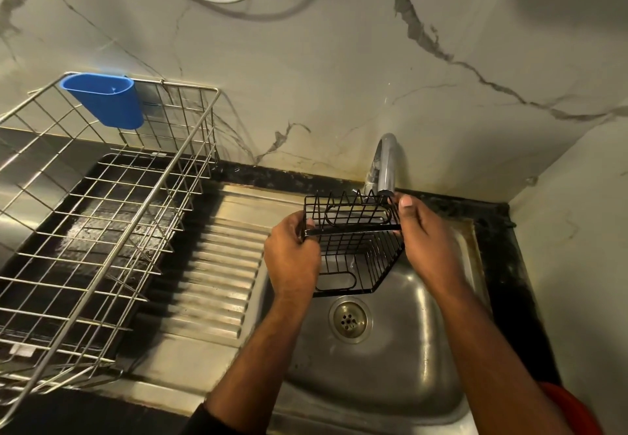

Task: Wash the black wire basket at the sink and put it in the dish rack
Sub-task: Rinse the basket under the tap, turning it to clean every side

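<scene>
A: Where is the black wire basket [353, 247] sitting right now?

B: It is hanging over the sink [424, 349] bowl, just under the faucet [385, 166] spout and above the drain [349, 319]. The left hand [292, 261] is curling around its left end, and the right hand [424, 234] is pinching the right end by the top rim, thumb on the wire.

A: Is water running over it?

B: I cannot tell; no stream is showing clearly.

A: What are you worrying about, then?

B: Thin wet wire is giving little to hold. If the right hand's pinch is slipping, the basket could be dropping into the bowl. The spout is almost touching the rim too, so any tilting may be knocking against it.

A: And the move to the dish rack [102, 217]?

B: The rack is standing well apart on the left, past the ribbed drainboard [217, 274]. The basket's wires could be snagging on the rack's.
</scene>
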{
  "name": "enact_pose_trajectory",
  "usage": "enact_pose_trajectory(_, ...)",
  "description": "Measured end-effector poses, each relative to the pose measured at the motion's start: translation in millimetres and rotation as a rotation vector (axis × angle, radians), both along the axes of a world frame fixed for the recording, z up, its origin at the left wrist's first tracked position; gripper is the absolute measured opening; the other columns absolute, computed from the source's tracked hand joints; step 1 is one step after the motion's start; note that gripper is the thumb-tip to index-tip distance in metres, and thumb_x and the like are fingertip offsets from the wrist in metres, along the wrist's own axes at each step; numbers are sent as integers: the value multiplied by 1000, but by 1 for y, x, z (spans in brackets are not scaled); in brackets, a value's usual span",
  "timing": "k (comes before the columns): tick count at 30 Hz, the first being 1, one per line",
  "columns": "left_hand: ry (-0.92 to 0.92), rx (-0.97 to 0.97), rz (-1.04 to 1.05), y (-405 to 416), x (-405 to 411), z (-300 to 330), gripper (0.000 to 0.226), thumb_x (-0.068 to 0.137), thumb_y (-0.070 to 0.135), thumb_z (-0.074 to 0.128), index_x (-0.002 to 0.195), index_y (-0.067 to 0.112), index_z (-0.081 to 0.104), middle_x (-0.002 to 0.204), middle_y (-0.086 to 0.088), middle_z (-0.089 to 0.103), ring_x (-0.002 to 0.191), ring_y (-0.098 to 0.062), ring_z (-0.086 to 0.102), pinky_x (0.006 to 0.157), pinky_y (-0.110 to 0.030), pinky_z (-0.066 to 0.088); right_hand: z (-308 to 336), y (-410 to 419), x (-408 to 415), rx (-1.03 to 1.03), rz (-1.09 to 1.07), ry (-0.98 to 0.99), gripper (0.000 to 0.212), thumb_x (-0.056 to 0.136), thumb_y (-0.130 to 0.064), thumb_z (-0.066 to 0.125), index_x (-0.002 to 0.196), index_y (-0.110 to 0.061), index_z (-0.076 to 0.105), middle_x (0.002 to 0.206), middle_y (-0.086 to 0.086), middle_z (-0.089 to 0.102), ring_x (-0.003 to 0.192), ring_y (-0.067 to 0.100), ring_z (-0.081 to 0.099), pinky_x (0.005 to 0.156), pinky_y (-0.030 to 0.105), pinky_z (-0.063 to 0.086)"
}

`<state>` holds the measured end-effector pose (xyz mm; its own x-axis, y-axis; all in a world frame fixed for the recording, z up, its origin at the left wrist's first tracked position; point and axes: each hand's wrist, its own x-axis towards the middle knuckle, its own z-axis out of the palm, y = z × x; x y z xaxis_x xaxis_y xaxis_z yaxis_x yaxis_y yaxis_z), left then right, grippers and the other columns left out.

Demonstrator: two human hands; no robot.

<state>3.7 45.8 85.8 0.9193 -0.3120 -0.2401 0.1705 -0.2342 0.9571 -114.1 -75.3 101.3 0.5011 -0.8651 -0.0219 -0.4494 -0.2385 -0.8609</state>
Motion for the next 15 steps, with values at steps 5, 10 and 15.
enact_pose_trajectory(5, -217, 146, -3, 4, -2, -2, 34, 102, 14, 56, 135, 16, 60, 122, 3, 69, 101, -1, 55, 68, -3, 39, -7, 1, 9, 203, -51, -159, 31, 105, -46, 35, 122, -40, 59, 98, -31, 53, 98, -7, 50, 92, 27, 34)
enact_pose_trajectory(10, -321, 239, -26, 8, -6, 0, 35, 102, 9, 53, 136, 16, 59, 119, 2, 69, 97, 1, 51, 80, -11, 40, -18, -3, 21, 318, -90, -294, 24, 105, -42, 40, 120, -44, 58, 110, -27, 61, 109, -6, 52, 85, 18, 38)
enact_pose_trajectory(15, -336, 250, -50, 10, -9, -2, 35, 102, 12, 52, 137, 19, 57, 113, 11, 65, 95, 2, 51, 62, 3, 40, -17, -5, 26, 412, -114, -347, 19, 105, -33, 43, 104, -39, 62, 101, -26, 62, 102, -10, 52, 92, 21, 35)
